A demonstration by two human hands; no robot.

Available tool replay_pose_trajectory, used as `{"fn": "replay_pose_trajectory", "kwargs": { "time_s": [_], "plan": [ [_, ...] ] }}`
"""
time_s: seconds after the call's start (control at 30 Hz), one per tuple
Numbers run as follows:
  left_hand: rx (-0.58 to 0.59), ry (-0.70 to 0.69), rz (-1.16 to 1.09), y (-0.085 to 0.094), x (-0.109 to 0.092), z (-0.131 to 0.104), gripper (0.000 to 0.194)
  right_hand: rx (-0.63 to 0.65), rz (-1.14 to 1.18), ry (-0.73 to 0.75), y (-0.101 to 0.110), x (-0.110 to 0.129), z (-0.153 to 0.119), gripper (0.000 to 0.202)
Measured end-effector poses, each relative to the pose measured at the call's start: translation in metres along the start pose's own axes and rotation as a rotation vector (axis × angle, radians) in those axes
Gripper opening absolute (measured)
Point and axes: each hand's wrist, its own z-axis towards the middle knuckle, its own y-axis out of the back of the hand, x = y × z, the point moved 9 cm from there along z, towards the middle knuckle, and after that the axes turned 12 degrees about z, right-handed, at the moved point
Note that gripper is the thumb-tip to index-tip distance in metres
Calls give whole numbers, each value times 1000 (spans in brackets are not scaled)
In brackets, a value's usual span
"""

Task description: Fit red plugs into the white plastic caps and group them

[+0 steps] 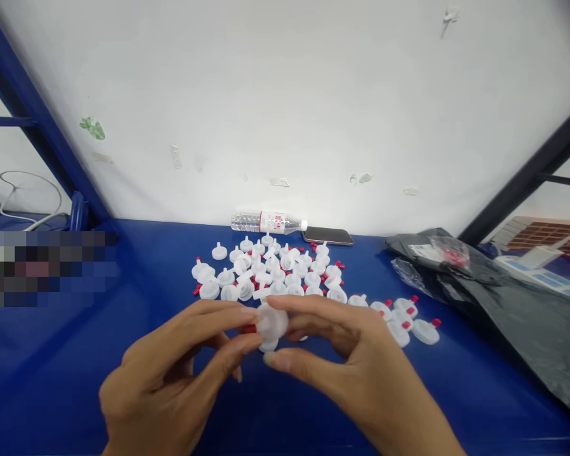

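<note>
A round white plastic cap (272, 323) is held up between both hands, in front of the pile. My left hand (185, 361) pinches a small red piece (248, 329) at the cap's left side. Fingers of my right hand (332, 342) close round the cap's right side, thumb below it. Behind the hands, a pile of white caps with thin spouts (266, 266) lies on the blue table (156, 253), with red pieces among them. Several white caps with red tips (426, 330) lie to the right of the pile.
A clear water bottle (266, 222) lies on its side by the wall, beside a dark phone (327, 236). A grey plastic bag (503, 316) covers the table's right side. White power strips (546, 272) are at the far right; a white cable (42, 218) is at the left.
</note>
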Motion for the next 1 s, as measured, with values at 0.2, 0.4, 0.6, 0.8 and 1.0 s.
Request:
{"fn": "replay_pose_trajectory", "kwargs": {
  "time_s": [0.2, 0.4, 0.6, 0.8, 1.0],
  "plan": [
    [58, 2, 153, 5, 3, 7, 8, 155, 36, -87, -25, -17, -3, 48],
    [188, 6, 186, -12, 19, 19, 15, -109, -627, 143, 24, 4, -4, 33],
    [493, 190, 161, -36, 64, 15, 22, -471, -1124, 154, 108, 22, -4, 21],
    [544, 297, 230, -37, 90, 6, 30, -320, -1295, -48, 133, -9, 5, 10],
    [625, 323, 343, -41, 98, 7, 29, -287, -1297, -100, 132, -15, 8, 13]
  ]
}}
